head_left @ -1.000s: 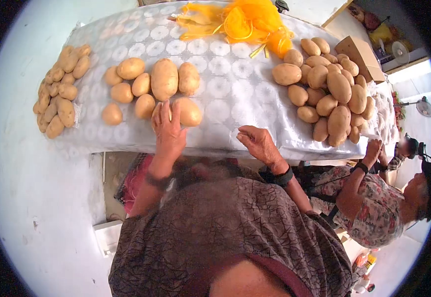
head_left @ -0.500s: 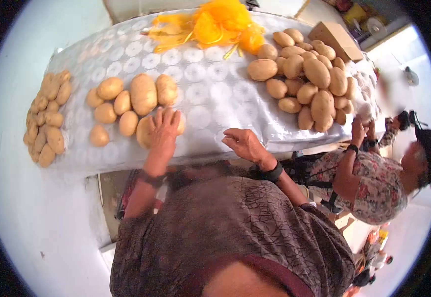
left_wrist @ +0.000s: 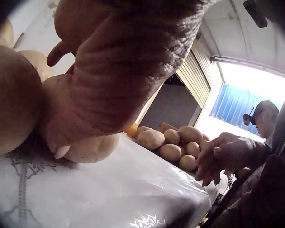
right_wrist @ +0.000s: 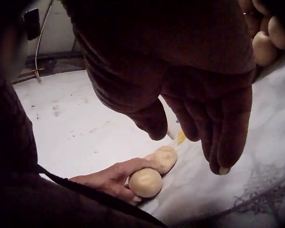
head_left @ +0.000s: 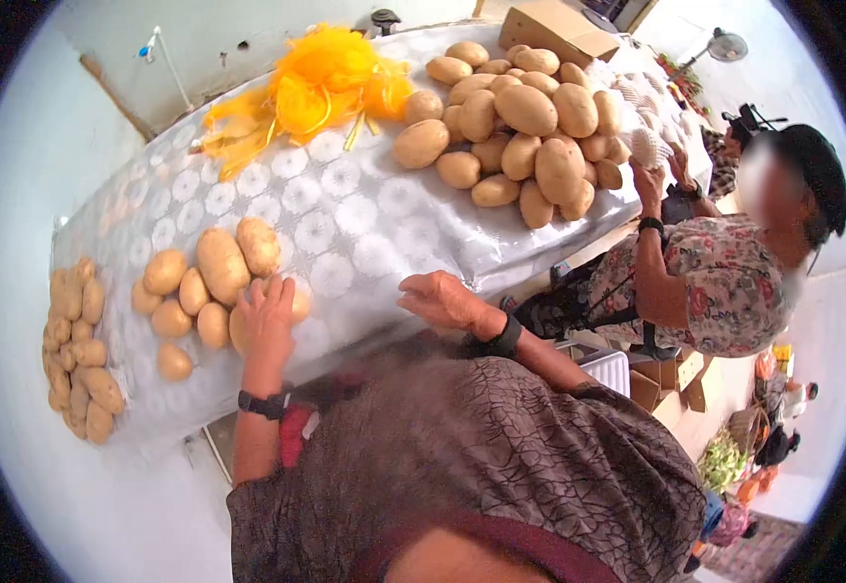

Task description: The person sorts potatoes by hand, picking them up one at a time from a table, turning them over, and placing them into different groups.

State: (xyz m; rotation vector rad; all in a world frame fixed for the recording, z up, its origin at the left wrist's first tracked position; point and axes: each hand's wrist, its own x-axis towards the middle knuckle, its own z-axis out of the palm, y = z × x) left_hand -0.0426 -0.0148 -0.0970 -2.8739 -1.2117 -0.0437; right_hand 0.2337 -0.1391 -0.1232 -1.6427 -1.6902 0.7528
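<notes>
My left hand [head_left: 266, 325] lies over the near side of a small group of potatoes, fingers extended, touching one potato [head_left: 239, 331] with another [head_left: 300, 306] at its right. Just beyond the fingertips is a large oblong potato [head_left: 222, 265]. In the left wrist view the left hand [left_wrist: 104, 80] covers part of the potatoes [left_wrist: 92, 148]; its fingertips are mostly hidden. Held over the table's near edge, my right hand [head_left: 452, 303] has nothing in it; the right wrist view shows its fingers [right_wrist: 232, 128] loosely extended, and a potato [right_wrist: 146, 183] beside the left hand.
Smaller potatoes [head_left: 80, 340] are heaped at the table's left end, and a large pile [head_left: 525, 109] is at the right. Yellow netting [head_left: 321, 83] and a cardboard box [head_left: 554, 31] lie along the far side. Another person [head_left: 714, 282] stands at the right.
The head view has turned, so the table slants and the potatoes appear lower left. My left hand stays at the same group; my right hand still hovers, its fingers more extended.
</notes>
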